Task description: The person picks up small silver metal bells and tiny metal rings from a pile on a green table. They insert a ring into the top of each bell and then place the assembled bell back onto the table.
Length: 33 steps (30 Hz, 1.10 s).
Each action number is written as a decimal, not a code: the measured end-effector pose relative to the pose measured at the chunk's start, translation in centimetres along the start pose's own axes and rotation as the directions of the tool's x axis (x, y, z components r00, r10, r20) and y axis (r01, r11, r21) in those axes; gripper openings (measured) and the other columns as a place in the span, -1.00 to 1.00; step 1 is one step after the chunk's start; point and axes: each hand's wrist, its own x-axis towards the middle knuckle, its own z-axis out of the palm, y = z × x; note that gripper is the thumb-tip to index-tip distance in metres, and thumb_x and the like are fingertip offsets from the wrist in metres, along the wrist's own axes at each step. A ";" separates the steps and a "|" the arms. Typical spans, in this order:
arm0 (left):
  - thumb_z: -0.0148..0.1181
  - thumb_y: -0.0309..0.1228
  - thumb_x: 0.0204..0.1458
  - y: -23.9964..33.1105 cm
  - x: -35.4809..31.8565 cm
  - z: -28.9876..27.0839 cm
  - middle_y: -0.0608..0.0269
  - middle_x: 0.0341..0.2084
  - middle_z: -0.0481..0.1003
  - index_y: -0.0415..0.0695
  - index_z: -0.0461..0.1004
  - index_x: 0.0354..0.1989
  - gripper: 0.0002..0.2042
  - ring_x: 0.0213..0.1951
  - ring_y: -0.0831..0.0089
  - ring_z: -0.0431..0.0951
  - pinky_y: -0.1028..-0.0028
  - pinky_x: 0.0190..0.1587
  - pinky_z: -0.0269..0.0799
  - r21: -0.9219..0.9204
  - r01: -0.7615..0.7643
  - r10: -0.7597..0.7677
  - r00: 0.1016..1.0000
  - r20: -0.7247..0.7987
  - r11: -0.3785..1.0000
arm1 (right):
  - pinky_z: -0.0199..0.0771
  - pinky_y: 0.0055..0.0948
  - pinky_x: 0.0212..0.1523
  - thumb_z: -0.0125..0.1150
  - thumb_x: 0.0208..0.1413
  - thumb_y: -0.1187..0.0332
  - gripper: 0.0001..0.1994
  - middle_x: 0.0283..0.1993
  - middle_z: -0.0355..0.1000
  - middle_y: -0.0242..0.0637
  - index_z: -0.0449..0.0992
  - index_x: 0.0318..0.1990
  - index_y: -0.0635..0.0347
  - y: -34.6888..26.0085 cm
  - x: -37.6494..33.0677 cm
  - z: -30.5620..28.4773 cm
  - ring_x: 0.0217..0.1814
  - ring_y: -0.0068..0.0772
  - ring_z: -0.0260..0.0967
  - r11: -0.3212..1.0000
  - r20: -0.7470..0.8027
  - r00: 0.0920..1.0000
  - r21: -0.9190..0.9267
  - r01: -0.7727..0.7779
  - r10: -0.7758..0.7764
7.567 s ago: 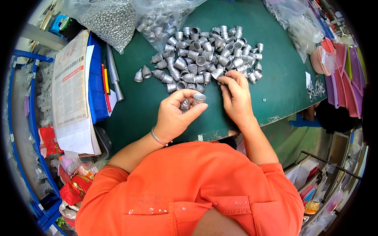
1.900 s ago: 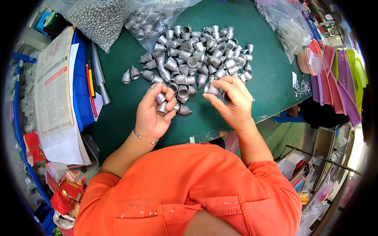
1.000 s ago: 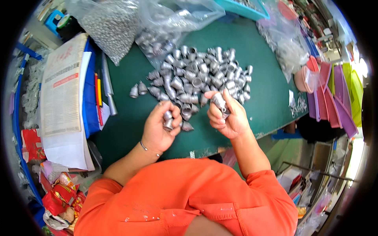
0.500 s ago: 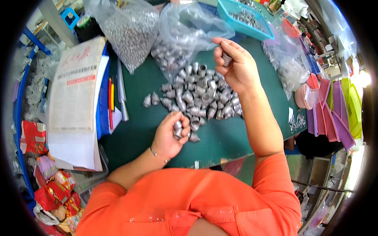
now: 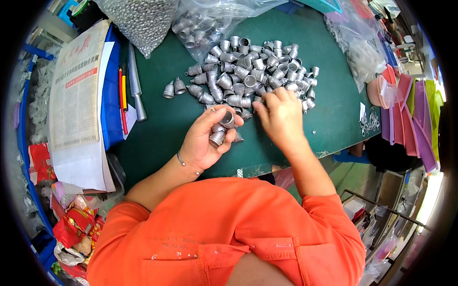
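A heap of several small silver bell-shaped metal caps lies on the green table mat. My left hand is curled around a short nested stack of these silver caps, held just in front of the heap. My right hand rests palm down at the heap's near right edge, fingers bent onto the caps there; whether it grips one is hidden by the hand's back.
Clear plastic bags of small silver parts and more caps lie at the far edge. A newspaper on a blue folder, pens and a metal tool lie left. Coloured sheets hang at the right.
My right hand has come back from the far side of the table, near the bags, down to the heap's near edge. My left hand still holds the stack of caps.
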 end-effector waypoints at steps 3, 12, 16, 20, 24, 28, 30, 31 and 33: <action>-0.07 -0.30 0.15 0.1 0.2 -0.2 0.13 -0.34 0.47 -0.11 0.39 -0.24 -0.83 -0.54 0.55 0.40 0.67 -0.71 0.23 -0.025 -0.034 0.033 0.998 -0.057 0.999 | 0.08 -0.26 -0.20 0.27 -0.18 0.28 -0.82 -0.39 0.30 -0.37 0.44 -0.40 0.06 -1.0 -0.9 1.2 -0.27 -0.27 0.24 0.998 -0.132 0.991 -0.059 0.016 -0.024; -0.04 -0.29 0.13 0.2 0.0 0.1 0.13 -0.34 0.46 -0.11 0.39 -0.25 -0.82 -0.54 0.55 0.38 0.66 -0.70 0.21 -0.002 -0.081 0.081 0.995 -0.052 0.997 | 0.04 -0.34 0.01 0.33 -0.29 0.51 -0.61 -0.25 0.40 -0.40 0.39 -0.22 0.11 -0.7 -3.5 1.3 -0.11 -0.37 0.29 0.870 -0.178 0.976 0.492 -0.024 0.127; -0.05 -0.30 0.13 0.2 0.1 0.1 0.14 -0.34 0.46 -0.12 0.39 -0.24 -0.82 -0.53 0.56 0.38 0.66 -0.70 0.21 -0.007 -0.085 0.084 0.995 -0.055 0.996 | 0.31 -0.43 -0.07 0.32 -0.24 0.66 -0.49 -0.18 0.39 -0.24 0.26 -0.08 0.23 -1.1 -4.4 1.2 -0.11 -0.38 0.35 0.616 -0.238 0.955 0.784 0.082 0.176; -0.07 -0.30 0.14 0.1 0.1 -0.2 0.14 -0.33 0.45 -0.12 0.39 -0.24 -0.82 -0.52 0.57 0.38 0.66 -0.69 0.23 -0.012 -0.088 0.088 0.994 -0.058 0.996 | 0.38 -0.46 -0.08 0.30 -0.20 0.68 -0.46 -0.16 0.37 -0.14 0.19 -0.03 0.26 -1.1 -4.7 0.8 -0.11 -0.36 0.39 0.540 -0.276 0.951 0.826 0.161 0.139; -0.09 -0.30 0.15 0.1 0.2 -0.2 0.12 -0.32 0.45 -0.13 0.38 -0.24 -0.82 -0.52 0.56 0.38 0.66 -0.68 0.25 0.013 -0.103 0.103 0.994 -0.040 0.995 | 0.40 -0.44 -0.07 0.25 -0.15 0.68 -0.51 -0.12 0.36 -0.11 0.20 -0.04 0.27 -1.1 -5.0 0.3 -0.09 -0.34 0.39 0.453 -0.260 0.957 0.874 0.176 0.128; -0.09 -0.31 0.15 0.2 0.2 -0.1 0.11 -0.31 0.44 -0.13 0.37 -0.24 -0.82 -0.52 0.55 0.38 0.65 -0.68 0.24 0.000 -0.091 0.091 0.993 -0.070 0.996 | 0.43 -0.43 -0.10 0.12 0.06 0.51 -0.69 -0.10 0.38 -0.08 0.27 -0.03 0.29 -0.8 -4.8 -1.0 -0.11 -0.32 0.40 -0.507 0.374 0.905 0.831 -0.229 0.203; -0.09 -0.31 0.15 0.1 0.2 -0.3 0.10 -0.31 0.44 -0.13 0.37 -0.24 -0.82 -0.52 0.55 0.38 0.65 -0.68 0.23 -0.013 -0.088 0.087 0.994 -0.073 0.996 | 0.44 -0.41 -0.11 0.08 0.11 0.44 -0.69 -0.06 0.36 -0.01 0.28 0.00 0.30 0.1 -5.1 -0.5 -0.11 -0.31 0.40 -0.691 0.485 0.871 0.658 -0.301 0.082; -0.09 -0.31 0.15 0.1 0.2 -0.3 0.10 -0.31 0.44 -0.14 0.36 -0.24 -0.82 -0.52 0.54 0.37 0.65 -0.68 0.23 -0.013 -0.088 0.087 0.994 -0.065 0.996 | 0.45 -0.41 -0.12 0.06 0.12 0.45 -0.69 -0.05 0.36 0.00 0.28 0.01 0.31 0.3 -5.2 -0.3 -0.11 -0.31 0.40 -0.714 0.490 0.869 0.631 -0.303 0.065; -0.08 -0.31 0.14 0.2 0.2 -0.3 0.10 -0.32 0.44 -0.14 0.36 -0.24 -0.83 -0.53 0.54 0.37 0.65 -0.69 0.22 -0.013 -0.088 0.087 0.995 -0.053 0.996 | 0.46 -0.41 -0.13 0.03 0.13 0.46 -0.69 -0.03 0.35 0.03 0.28 0.02 0.33 0.5 -5.3 -0.1 -0.11 -0.30 0.40 -0.759 0.502 0.864 0.573 -0.309 0.028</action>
